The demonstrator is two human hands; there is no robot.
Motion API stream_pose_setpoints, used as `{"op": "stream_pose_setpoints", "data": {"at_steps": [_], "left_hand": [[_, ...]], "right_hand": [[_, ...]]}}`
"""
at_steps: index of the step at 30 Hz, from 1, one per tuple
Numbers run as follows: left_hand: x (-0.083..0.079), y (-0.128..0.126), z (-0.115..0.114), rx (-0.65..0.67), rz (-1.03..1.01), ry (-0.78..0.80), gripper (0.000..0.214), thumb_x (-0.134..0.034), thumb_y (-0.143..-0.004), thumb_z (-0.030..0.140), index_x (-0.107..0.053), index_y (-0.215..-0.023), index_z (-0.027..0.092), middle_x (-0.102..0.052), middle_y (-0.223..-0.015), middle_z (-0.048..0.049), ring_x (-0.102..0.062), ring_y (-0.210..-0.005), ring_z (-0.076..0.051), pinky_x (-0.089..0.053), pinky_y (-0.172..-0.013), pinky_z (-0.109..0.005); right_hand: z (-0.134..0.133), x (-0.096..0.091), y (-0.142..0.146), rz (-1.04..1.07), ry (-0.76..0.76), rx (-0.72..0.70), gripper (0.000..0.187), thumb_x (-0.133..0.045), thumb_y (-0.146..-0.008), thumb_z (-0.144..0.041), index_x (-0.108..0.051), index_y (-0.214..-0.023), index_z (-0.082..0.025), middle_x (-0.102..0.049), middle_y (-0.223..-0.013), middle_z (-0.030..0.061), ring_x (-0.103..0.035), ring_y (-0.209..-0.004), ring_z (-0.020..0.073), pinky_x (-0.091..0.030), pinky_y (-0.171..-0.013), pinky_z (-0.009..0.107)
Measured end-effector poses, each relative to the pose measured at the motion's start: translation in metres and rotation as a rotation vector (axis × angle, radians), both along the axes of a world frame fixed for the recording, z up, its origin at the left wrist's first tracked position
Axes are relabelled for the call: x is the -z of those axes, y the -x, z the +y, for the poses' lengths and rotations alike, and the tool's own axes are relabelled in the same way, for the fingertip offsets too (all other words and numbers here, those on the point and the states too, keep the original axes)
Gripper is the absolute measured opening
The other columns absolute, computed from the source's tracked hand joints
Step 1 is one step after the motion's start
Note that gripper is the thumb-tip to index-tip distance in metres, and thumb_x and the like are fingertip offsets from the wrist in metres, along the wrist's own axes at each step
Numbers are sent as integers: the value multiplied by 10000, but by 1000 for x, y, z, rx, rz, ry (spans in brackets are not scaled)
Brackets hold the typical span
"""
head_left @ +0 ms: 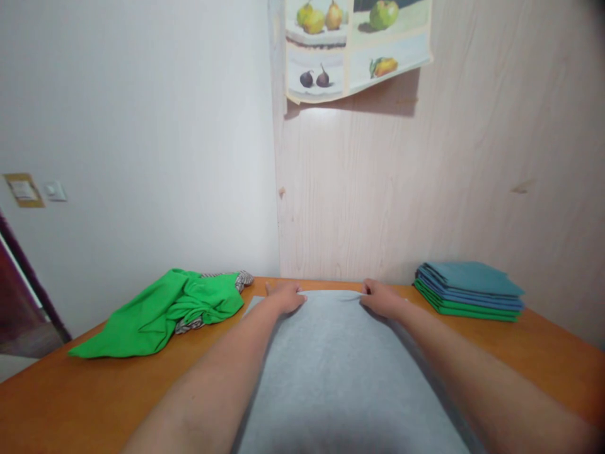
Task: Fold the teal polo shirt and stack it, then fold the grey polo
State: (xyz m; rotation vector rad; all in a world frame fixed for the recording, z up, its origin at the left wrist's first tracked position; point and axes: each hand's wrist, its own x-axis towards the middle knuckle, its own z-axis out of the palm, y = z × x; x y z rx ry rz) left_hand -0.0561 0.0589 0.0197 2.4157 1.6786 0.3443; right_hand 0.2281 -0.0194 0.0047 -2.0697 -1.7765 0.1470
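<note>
A grey cloth [340, 366] lies spread flat on the orange table [94, 391], running from the near edge to the far side. My left hand [286, 295] rests on its far left corner with the fingers lying flat on the fabric. My right hand [380, 297] is on the far right corner, fingers curled down over the cloth's far edge. Both forearms stretch out along the cloth's two sides.
A crumpled green cloth [165, 312] lies at the far left over a patterned grey piece [239, 279]. A stack of folded blue and green cloths [467, 291] sits at the far right. A wood-panel wall with a fruit poster [352, 44] stands right behind the table.
</note>
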Motion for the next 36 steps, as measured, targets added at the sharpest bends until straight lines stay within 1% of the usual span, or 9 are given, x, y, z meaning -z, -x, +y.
{"op": "stream_pose_setpoints", "data": {"at_steps": [4, 7, 10, 13, 17, 21, 26, 31, 36], "left_hand": [[15, -8, -8, -59, -15, -103, 305, -576, -873, 437, -632, -1090, 230, -640, -1270, -120, -493, -1260, -365, -131, -1116, -680], [18, -14, -21, 7, -33, -256, 301, -508, -914, 340, -609, -1164, 207, -626, -1278, -122, -499, -1255, -315, -179, -1159, -569], [19, -21, -36, 165, -24, -294, 312, -414, -964, 309, -627, -1158, 188, -650, -1226, -125, -535, -1216, -277, -276, -1142, -453], [27, -22, -47, 302, 13, -244, 412, -351, -1001, 397, -610, -1237, 182, -621, -1315, -132, -526, -1260, -279, -310, -1128, -442], [40, -15, -48, 345, 69, -138, 594, -294, -1003, 537, -475, -1433, 169, -418, -1546, -136, -348, -1441, -281, -250, -1175, -447], [45, -12, -42, 339, 80, -85, 662, -252, -999, 585, -407, -1496, 176, -327, -1598, -123, -250, -1491, -283, -196, -1196, -477], [45, -12, -40, 338, 103, -66, 692, -214, -995, 613, -365, -1527, 197, -268, -1622, -103, -205, -1506, -272, -177, -1201, -483], [47, -10, -40, 348, 90, -63, 706, -196, -991, 632, -353, -1533, 208, -256, -1627, -93, -200, -1508, -271, -166, -1200, -502], [48, -10, -40, 342, 79, -67, 690, -217, -990, 630, -367, -1525, 220, -261, -1626, -91, -188, -1511, -271, -171, -1197, -496]], "right_hand": [[-9, 4, 8, -109, -41, 58, 301, -572, -769, -206, -680, -1047, -166, -672, -1132, 165, -587, -1055, 309, -409, -859, 388], [-15, 2, 19, -138, -58, 11, 340, -482, -865, -245, -693, -1116, -158, -666, -1191, 185, -596, -1098, 312, -417, -913, 400], [-22, 5, 33, -134, -53, -91, 395, -407, -949, -360, -701, -1148, -186, -688, -1205, 144, -610, -1130, 271, -423, -961, 355], [-27, 19, 44, -147, -25, -199, 571, -365, -977, -496, -587, -1363, -138, -535, -1451, 157, -474, -1345, 270, -330, -1107, 354], [-31, 36, 46, -141, 52, -234, 717, -280, -990, -572, -410, -1507, -92, -309, -1596, 173, -244, -1489, 283, -186, -1200, 425], [-37, 34, 36, -137, 82, -219, 789, -230, -976, -647, -353, -1538, -106, -258, -1615, 173, -214, -1500, 281, -174, -1205, 439], [-46, 30, 4, -154, 158, -80, 842, -189, -955, -701, -323, -1551, -122, -257, -1618, 158, -197, -1503, 299, -170, -1199, 501], [-46, 39, -34, -194, 175, 28, 844, -180, -941, -727, -330, -1554, -166, -243, -1626, 148, -177, -1505, 321, -143, -1197, 531], [-45, 44, -43, -194, 146, 31, 832, -191, -947, -717, -349, -1546, -162, -268, -1617, 155, -187, -1503, 316, -136, -1203, 501]]}}
